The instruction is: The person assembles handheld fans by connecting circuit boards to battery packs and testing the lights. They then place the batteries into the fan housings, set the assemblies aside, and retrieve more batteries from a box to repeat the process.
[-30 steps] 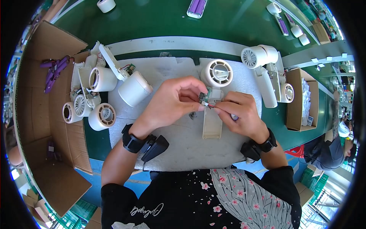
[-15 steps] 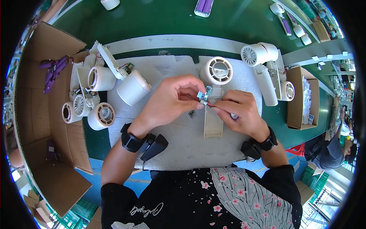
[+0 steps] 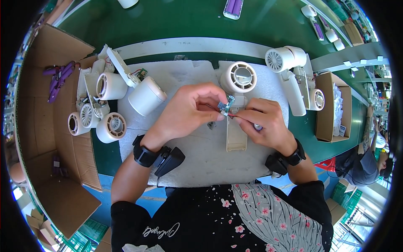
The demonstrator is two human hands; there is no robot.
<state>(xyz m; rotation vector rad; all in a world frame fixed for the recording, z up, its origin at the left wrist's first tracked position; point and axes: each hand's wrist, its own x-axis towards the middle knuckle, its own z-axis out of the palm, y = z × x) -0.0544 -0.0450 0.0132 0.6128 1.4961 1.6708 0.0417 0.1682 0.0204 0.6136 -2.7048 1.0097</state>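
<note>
At the far left an open cardboard box (image 3: 50,138) holds purple clips (image 3: 58,77), and beside it lies a heap of white fan housings (image 3: 100,105), round and open-ended. On the white foam mat (image 3: 197,159) the left hand (image 3: 189,111) curls over the work, thumb and forefinger pinched on a small green circuit board (image 3: 226,105) with thin red wires trailing from it. The board is held just above the cream handle shell (image 3: 236,134), which lies open side up on the mat below the round fan head (image 3: 238,77). The right hand (image 3: 264,124) meets the left at the board, its fingertips pressed together on the wires, with a small grey item tucked in its other fingers; what it is cannot be told. The step in hand looks like fitting the board into the handle. The next move likely calls for lowering it squarely into the shell without snagging the wires. Further right stand finished white handheld fans (image 3: 294,80) and another cardboard box (image 3: 331,107).
</note>
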